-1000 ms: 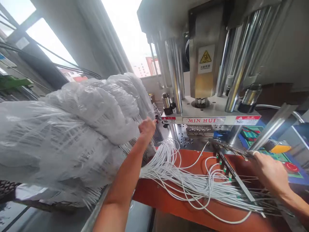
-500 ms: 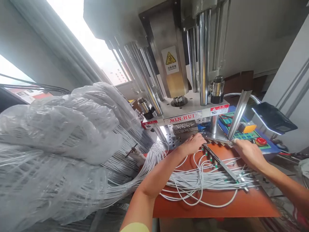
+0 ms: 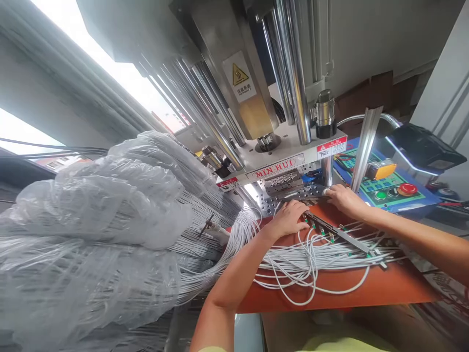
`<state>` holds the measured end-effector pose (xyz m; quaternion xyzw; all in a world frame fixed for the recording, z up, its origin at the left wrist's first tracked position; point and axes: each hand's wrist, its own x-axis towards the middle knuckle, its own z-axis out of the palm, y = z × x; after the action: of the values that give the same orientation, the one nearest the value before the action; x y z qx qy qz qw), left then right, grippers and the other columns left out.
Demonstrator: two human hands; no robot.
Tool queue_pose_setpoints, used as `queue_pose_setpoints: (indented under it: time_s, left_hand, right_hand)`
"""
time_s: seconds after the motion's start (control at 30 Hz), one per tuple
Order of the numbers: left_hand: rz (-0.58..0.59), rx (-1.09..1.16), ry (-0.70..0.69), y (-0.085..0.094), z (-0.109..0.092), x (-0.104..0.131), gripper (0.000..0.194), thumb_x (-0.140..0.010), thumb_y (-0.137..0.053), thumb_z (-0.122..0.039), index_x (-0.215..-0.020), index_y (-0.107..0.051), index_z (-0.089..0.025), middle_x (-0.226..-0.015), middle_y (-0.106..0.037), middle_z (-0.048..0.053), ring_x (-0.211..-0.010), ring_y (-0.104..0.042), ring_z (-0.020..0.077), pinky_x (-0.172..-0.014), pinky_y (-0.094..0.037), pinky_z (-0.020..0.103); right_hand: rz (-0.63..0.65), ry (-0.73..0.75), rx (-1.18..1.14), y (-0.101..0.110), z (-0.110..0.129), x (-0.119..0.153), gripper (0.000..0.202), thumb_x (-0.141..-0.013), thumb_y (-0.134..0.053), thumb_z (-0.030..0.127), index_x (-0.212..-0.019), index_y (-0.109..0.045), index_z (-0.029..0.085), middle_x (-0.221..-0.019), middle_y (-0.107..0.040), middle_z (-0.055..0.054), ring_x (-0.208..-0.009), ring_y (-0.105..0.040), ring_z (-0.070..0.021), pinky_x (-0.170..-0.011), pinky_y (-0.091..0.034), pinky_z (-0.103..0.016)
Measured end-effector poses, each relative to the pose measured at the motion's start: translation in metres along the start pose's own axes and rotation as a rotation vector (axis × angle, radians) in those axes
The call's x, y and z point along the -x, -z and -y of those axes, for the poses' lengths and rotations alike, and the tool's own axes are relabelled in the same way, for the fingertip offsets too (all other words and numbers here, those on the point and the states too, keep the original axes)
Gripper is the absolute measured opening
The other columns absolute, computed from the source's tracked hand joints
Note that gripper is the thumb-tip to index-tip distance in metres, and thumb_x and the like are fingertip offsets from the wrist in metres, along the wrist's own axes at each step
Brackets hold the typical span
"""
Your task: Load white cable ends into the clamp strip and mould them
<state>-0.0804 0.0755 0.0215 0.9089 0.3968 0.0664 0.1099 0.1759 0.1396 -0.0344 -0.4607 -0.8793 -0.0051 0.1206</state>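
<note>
My left hand (image 3: 291, 217) and my right hand (image 3: 346, 201) grip opposite ends of a narrow metal strip (image 3: 313, 200), at the front of the press bed. Small brass-coloured pieces show along the strip; their kind is hard to make out. Something white covers a fingertip of my right hand. Just below, a long metal bar fixture (image 3: 342, 234) lies slanted on the orange mat (image 3: 330, 288), with several green-and-metal connectors (image 3: 322, 231) beside it. White cables (image 3: 293, 261) run across the mat under the bar. My left fingertips are partly hidden.
The press plate (image 3: 278, 169) hangs over the metal bed, between chrome columns (image 3: 296, 83). A blue control panel (image 3: 388, 183) with buttons and a lamp (image 3: 427, 146) stand at the right. A large plastic-wrapped cable bundle (image 3: 110, 210) fills the left side.
Both hands have moved the metal strip farther in towards the press bed, the right hand shifting left and away from me. The camera view has also shifted.
</note>
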Motion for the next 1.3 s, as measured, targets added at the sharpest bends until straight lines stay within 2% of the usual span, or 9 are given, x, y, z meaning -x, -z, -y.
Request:
queue_pose_setpoints:
  time_s: [0.13,0.27,0.4,0.53,0.7,0.83,0.97,1.13,1.3]
  left_hand:
    - [-0.027,0.036,-0.019,-0.005,0.004,-0.005,0.04,-0.081,-0.069,-0.026,-0.118,-0.057,-0.019,-0.118,-0.062,0.008,-0.118,-0.05,0.0246,-0.102,-0.044,0.039]
    - [-0.045,0.105,-0.09,-0.009,0.011,-0.008,0.032,-0.081,-0.066,-0.023,-0.112,-0.06,-0.018,-0.111,-0.065,0.007,-0.112,-0.052,0.0232,-0.1,-0.046,0.037]
    - [-0.097,0.118,-0.128,-0.015,0.016,-0.011,0.033,-0.079,-0.065,-0.019,-0.112,-0.062,-0.015,-0.108,-0.066,0.007,-0.109,-0.052,0.0221,-0.099,-0.046,0.033]
    - [-0.113,0.109,-0.115,-0.019,0.017,-0.009,0.032,-0.077,-0.066,-0.019,-0.109,-0.065,-0.015,-0.108,-0.068,0.007,-0.108,-0.053,0.0225,-0.099,-0.046,0.034]
    - [-0.211,0.108,-0.042,-0.01,0.015,-0.009,0.035,-0.078,-0.067,-0.022,-0.112,-0.065,-0.017,-0.109,-0.069,0.006,-0.11,-0.053,0.0236,-0.1,-0.046,0.037]
    - [-0.359,0.059,0.052,0.006,0.024,-0.019,0.039,-0.075,-0.07,-0.02,-0.113,-0.066,-0.017,-0.115,-0.068,0.007,-0.112,-0.051,0.0233,-0.101,-0.047,0.038]
    - [-0.49,0.032,0.193,0.015,0.05,-0.031,0.04,-0.071,-0.075,-0.022,-0.111,-0.068,-0.018,-0.111,-0.069,0.007,-0.113,-0.051,0.0239,-0.1,-0.048,0.038]
    - [-0.545,0.103,0.425,0.015,0.092,-0.035,0.041,-0.069,-0.077,-0.02,-0.109,-0.07,-0.017,-0.111,-0.071,0.008,-0.111,-0.059,0.025,-0.102,-0.047,0.041]
    - [-0.58,0.175,0.546,0.015,0.124,-0.037,0.038,-0.07,-0.079,-0.024,-0.107,-0.07,-0.019,-0.111,-0.072,0.007,-0.108,-0.063,0.026,-0.101,-0.048,0.044]
  right_hand:
    - [0.016,-0.045,0.007,0.019,0.012,0.019,0.022,-0.091,-0.053,0.03,-0.109,-0.058,0.017,-0.1,-0.063,-0.012,-0.094,-0.057,-0.0285,-0.065,-0.036,-0.033]
    - [0.043,0.024,-0.063,0.033,0.056,0.059,0.056,-0.087,-0.063,0.038,-0.135,-0.045,0.017,-0.098,-0.067,-0.01,-0.09,-0.061,-0.0271,-0.072,-0.042,-0.036]
    - [0.048,0.031,0.016,0.025,0.09,0.081,0.044,-0.087,-0.061,0.026,-0.129,-0.051,0.013,-0.089,-0.068,-0.011,-0.083,-0.062,-0.0276,-0.068,-0.044,-0.036]
    - [-0.033,0.12,0.028,0.012,0.084,0.083,0.022,-0.091,-0.052,0.022,-0.111,-0.059,0.017,-0.084,-0.067,-0.01,-0.076,-0.061,-0.0256,-0.065,-0.045,-0.036]
    - [-0.104,0.18,-0.025,0.019,0.06,0.078,0.032,-0.095,-0.043,0.022,-0.125,-0.052,0.015,-0.083,-0.065,-0.009,-0.078,-0.059,-0.0257,-0.061,-0.043,-0.035]
    - [-0.179,0.21,0.043,0.032,0.042,0.05,0.033,-0.096,-0.042,0.023,-0.126,-0.053,0.016,-0.095,-0.067,-0.012,-0.086,-0.058,-0.0264,-0.07,-0.043,-0.036]
    - [-0.235,0.273,0.124,0.031,0.025,-0.006,0.031,-0.095,-0.041,0.019,-0.119,-0.06,0.016,-0.106,-0.068,-0.014,-0.089,-0.057,-0.0269,-0.07,-0.042,-0.037]
    - [-0.223,0.351,0.1,0.013,0.017,-0.075,0.025,-0.092,-0.05,0.021,-0.112,-0.063,0.016,-0.105,-0.069,-0.014,-0.094,-0.06,-0.0283,-0.075,-0.045,-0.038]
    - [-0.17,0.325,-0.08,0.004,0.015,-0.12,0.018,-0.089,-0.05,0.019,-0.093,-0.068,0.019,-0.099,-0.071,-0.014,-0.091,-0.064,-0.0289,-0.078,-0.049,-0.041]
